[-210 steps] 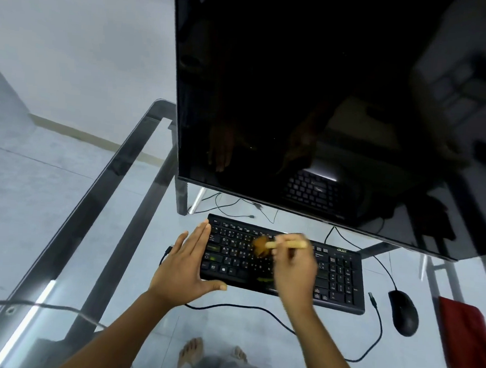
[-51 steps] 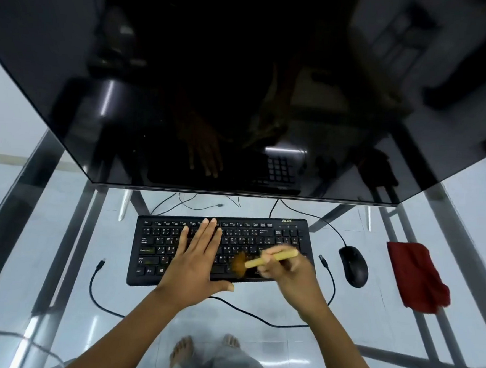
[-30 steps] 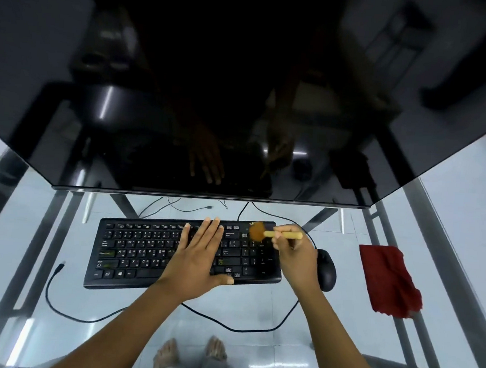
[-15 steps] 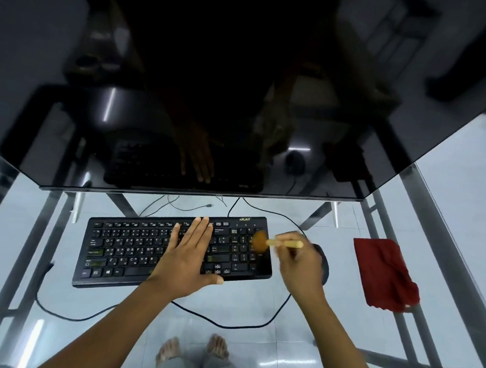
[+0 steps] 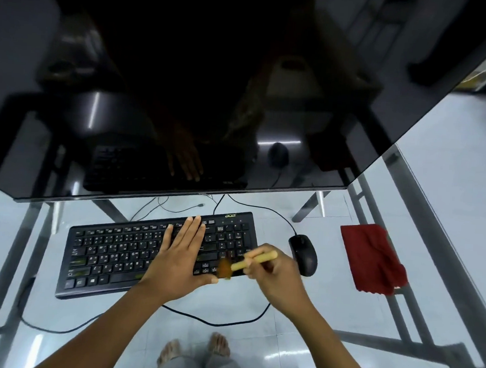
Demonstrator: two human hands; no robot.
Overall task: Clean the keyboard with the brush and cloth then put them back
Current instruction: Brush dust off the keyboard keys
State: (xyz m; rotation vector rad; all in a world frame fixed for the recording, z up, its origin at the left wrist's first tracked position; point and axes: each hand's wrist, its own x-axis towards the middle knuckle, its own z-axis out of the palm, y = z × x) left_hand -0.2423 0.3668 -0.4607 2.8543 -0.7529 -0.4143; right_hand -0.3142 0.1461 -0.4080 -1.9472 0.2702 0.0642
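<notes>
**Brushing the near right end of the keyboard under a steadying hand**

The left hand [image 5: 178, 262] lies flat, fingers straight and together, on the right-centre keys of the black plastic keyboard [image 5: 116, 255], which sits on the clear glass table [image 5: 328, 299] below the dark monitor [image 5: 185, 93]. The right hand [image 5: 275, 275] pinches the small brush with a pale wooden handle and brown bristles [image 5: 247, 263] around mid-handle, with the bristle tuft on the keyboard's near right edge. The brush looks light, with a stiff handle and soft bristles, so a fingertip hold on the handle suits it. The keyboard seems light and likely to slide on glass, hence the pressing palm. The crumpled red cloth [image 5: 371, 261] lies far right, beyond the black mouse [image 5: 303, 254]. It looks limp and can be bunched anywhere.
</notes>
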